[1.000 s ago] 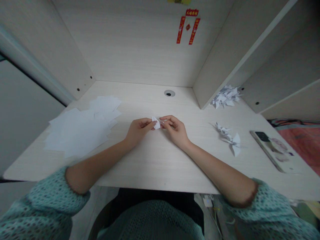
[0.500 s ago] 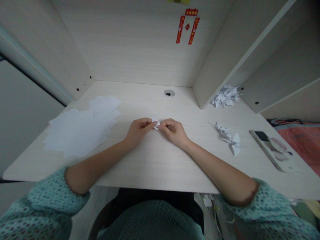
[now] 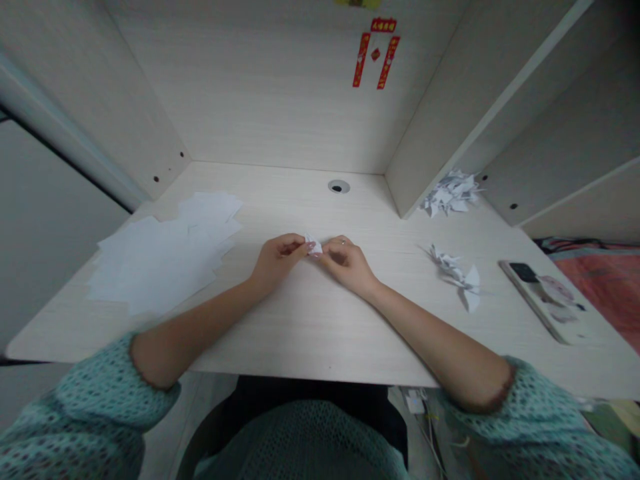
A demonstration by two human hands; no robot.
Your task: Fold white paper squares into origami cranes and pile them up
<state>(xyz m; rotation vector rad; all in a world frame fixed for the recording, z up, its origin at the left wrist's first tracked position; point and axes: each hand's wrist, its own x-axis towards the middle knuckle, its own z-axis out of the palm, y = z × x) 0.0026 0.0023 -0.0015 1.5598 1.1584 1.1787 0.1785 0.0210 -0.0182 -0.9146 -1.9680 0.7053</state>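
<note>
The left hand [image 3: 273,261] and right hand [image 3: 353,265] pinch one paper piece [image 3: 312,243] between their fingers [image 3: 301,251]. Right of these lie two folded-paper heaps [image 3: 453,193] and one phone [image 3: 545,303]; beyond, four red stickers [image 3: 375,55] bear unreadable writing.

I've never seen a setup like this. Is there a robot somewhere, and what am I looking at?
There is no machine arm here, just a person working with two bare hands. The view comes from a camera worn on the person's head, looking forward and down, so you see roughly what they see.

The left hand holds a small folded piece of white paper. The right hand has its fingertips at the paper's edge; whether they pinch it is too small to tell.

On the pale desk, overlapping white sheets lie to the left. To the right are some folded white paper shapes, a larger heap of them farther back, and a phone.
</note>
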